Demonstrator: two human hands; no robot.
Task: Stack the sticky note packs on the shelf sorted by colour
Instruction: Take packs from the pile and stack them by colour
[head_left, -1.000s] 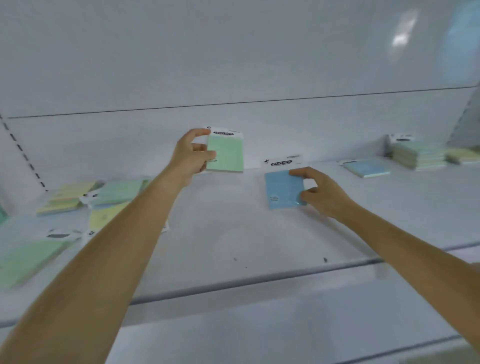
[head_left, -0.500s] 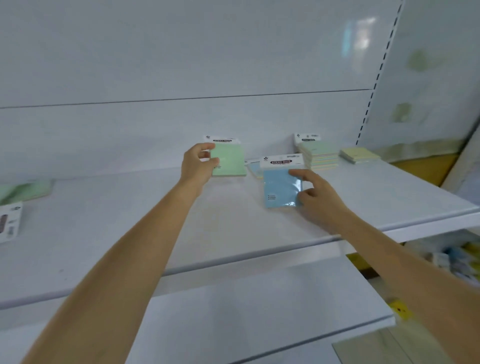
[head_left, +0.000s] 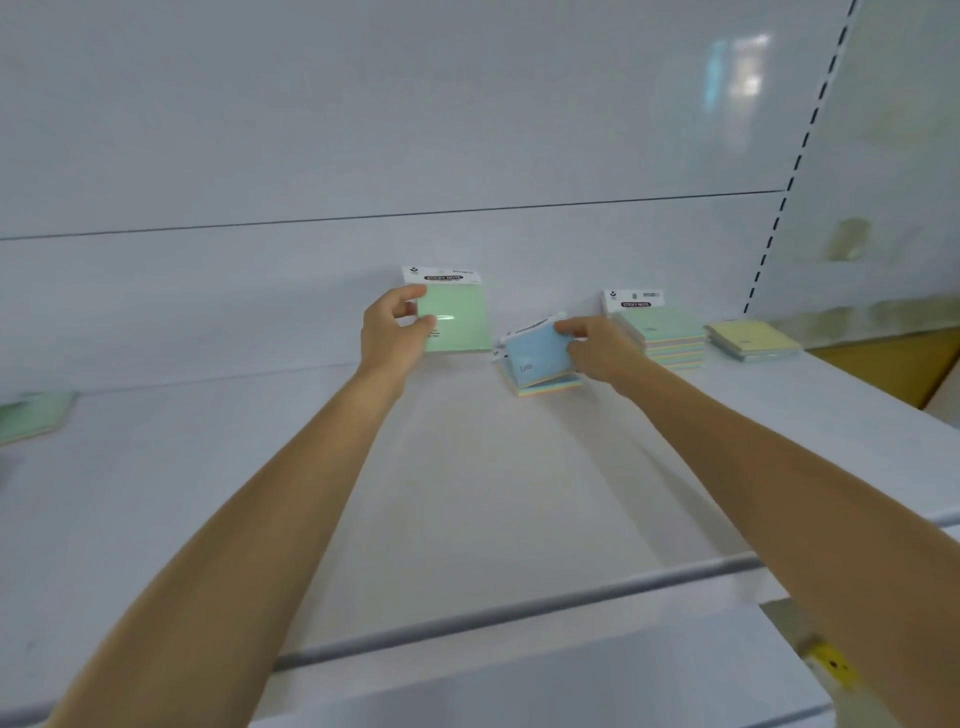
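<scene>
White back panel (head_left: 363, 130) fills upper view; thin dark horizontal seam (head_left: 415, 214) crosses it. Blurred bluish-white light reflection (head_left: 737, 67) near top right. Slotted upright (head_left: 795, 171) with row of dark slots runs down right side. Beyond it, pale side panel (head_left: 893, 156) with yellowish smudges (head_left: 852, 239). Orange-brown surface (head_left: 893, 364) below panel. Small yellow tag (head_left: 831, 667) low right, blurred.

Tilted pack (head_left: 535, 353) on low pile (head_left: 551, 388); tall stack (head_left: 662, 332) right.

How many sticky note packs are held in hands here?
2: green pack in the left hand; blue pack in the right hand, tilted over a pile.
</scene>
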